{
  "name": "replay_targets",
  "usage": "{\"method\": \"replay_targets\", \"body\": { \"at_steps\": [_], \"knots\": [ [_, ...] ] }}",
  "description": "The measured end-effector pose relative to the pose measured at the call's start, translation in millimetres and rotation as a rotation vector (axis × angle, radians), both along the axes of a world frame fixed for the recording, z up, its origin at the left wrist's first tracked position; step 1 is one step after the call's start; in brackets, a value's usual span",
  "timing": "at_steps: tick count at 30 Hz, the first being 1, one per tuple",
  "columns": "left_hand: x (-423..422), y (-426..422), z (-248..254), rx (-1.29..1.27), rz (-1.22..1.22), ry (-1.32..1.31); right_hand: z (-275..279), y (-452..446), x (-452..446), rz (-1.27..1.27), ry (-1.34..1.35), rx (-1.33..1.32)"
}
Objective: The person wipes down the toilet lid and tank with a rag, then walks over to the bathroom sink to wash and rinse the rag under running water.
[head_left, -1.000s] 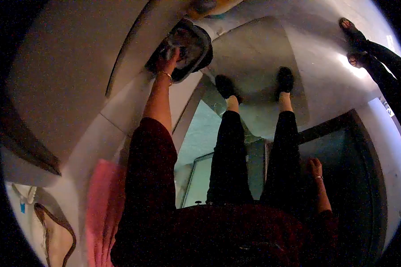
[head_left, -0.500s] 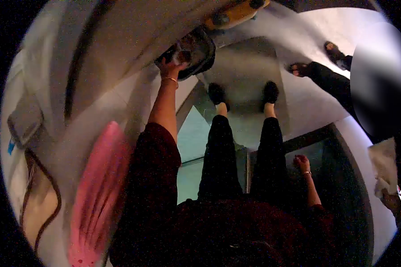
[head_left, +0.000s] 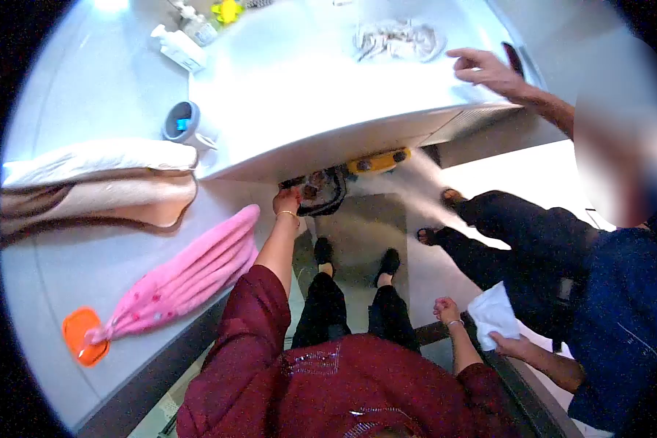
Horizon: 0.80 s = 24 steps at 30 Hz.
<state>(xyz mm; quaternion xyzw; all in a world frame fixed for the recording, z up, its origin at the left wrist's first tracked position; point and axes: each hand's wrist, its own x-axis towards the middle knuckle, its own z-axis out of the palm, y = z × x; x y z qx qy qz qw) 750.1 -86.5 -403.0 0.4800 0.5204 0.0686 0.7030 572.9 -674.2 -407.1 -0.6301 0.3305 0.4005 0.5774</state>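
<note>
Stretched down and forward, my left hand point(head_left: 288, 201) is at the near-left edge of a dark, open container point(head_left: 337, 191) low beneath the counter's front. Its fingers look closed, but whatever they hold, if anything, is too small to make out. Brownish, crumpled contents show inside the container. At my right side, my right hand point(head_left: 447, 310) hangs with curled fingers and nothing visible in it. Close beside it is a white cloth or paper point(head_left: 493, 314), held by another person's hand point(head_left: 509, 346). A pink towel point(head_left: 190, 274) hangs to the left of my left arm.
The white counter point(head_left: 285, 95) carries a crumpled translucent item point(head_left: 399, 41), a white pump bottle point(head_left: 179, 48) and a grey cup point(head_left: 182, 122). Another person's hand point(head_left: 489, 73) reaches over it. A yellow object point(head_left: 379, 160) lies low beside the container. Brown-and-white towels point(head_left: 109, 186) hang left.
My view has tilted up and brightened, bringing the counter into sight. My left hand stays at the dark container. The other person's arm now reaches over the counter.
</note>
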Motion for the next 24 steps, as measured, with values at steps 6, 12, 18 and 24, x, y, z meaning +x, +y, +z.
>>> {"method": "replay_targets", "body": {
  "at_steps": [6,12,18,24],
  "knots": [
    [41.6,-38.8,0.4,0.105,-0.13,0.017,49.6,-66.8,61.5,0.272,-0.133,-0.282],
    [53.1,-50.0,79.5,0.071,-0.077,-0.009,42.9,-123.2,55.1,0.084,-0.054,-0.19],
    [45.9,-45.7,48.2,-0.026,-0.052,-0.017,44.6,-112.1,64.8,0.377,-0.133,-0.366],
    [47.6,-36.7,16.7,-0.01,-0.203,0.141,41.0,1.7,130.9,0.559,-0.295,-0.276]
  ]
}}
